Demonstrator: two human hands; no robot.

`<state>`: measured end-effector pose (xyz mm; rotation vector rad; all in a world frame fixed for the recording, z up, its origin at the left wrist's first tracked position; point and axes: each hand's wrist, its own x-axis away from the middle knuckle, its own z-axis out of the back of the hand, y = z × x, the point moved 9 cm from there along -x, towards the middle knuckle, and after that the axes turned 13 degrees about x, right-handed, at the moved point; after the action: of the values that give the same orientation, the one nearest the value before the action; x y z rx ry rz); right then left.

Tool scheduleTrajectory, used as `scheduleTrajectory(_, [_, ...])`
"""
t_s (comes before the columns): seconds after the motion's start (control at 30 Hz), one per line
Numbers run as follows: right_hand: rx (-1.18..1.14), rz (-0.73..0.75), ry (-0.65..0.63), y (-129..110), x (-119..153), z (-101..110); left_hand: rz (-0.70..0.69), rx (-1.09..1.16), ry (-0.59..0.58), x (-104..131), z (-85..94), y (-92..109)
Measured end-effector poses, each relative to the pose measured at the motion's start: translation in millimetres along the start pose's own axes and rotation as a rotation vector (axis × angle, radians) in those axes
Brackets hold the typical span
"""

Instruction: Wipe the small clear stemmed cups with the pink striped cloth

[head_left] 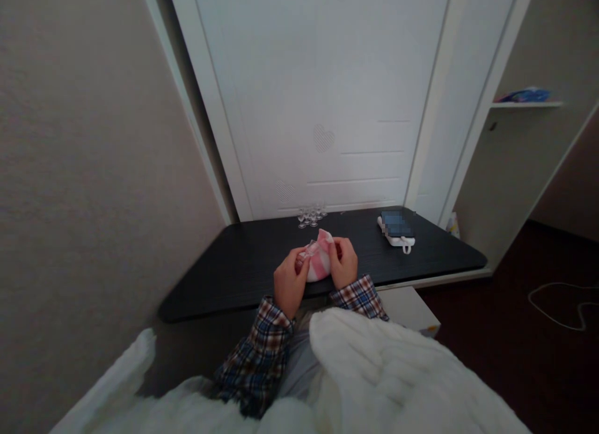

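Near the front edge of the black table, a pink and white cloth [320, 267] is bunched between my two hands. My left hand [287, 283] is closed, its thumb and fingers pinching a small clear glass [311, 248] against the cloth; much of the glass is hidden. My right hand [344, 263] is closed around the cloth's other side, with a corner sticking up beside the thumb. Beyond my hands, several small clear stemmed glasses [311, 215] stand grouped at the table's back edge.
The black table [243, 259] meets a white panel [322, 78] at the back. A phone [397, 224] lies on a white device with a strap [402, 241] at the right. A white box [406, 309] is below the front edge. A cable [556, 285] lies on the floor.
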<state>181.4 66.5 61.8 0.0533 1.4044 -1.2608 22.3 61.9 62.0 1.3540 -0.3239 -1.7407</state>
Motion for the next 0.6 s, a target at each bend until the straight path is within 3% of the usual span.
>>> scheduleTrajectory(0.27, [-0.083, -0.101, -0.045, 6, 2, -5, -0.021, 0.029, -0.024, 1, -1.4, 6])
scheduleTrajectory(0.4, [-0.106, -0.049, -0.133, -2, 2, -10, -0.020, 0.036, -0.031, 1, -1.7, 7])
scheduleTrajectory(0.6, [-0.104, 0.028, -0.158, -9, 0, -10, -0.014, 0.022, -0.006, 0, 0.3, 3])
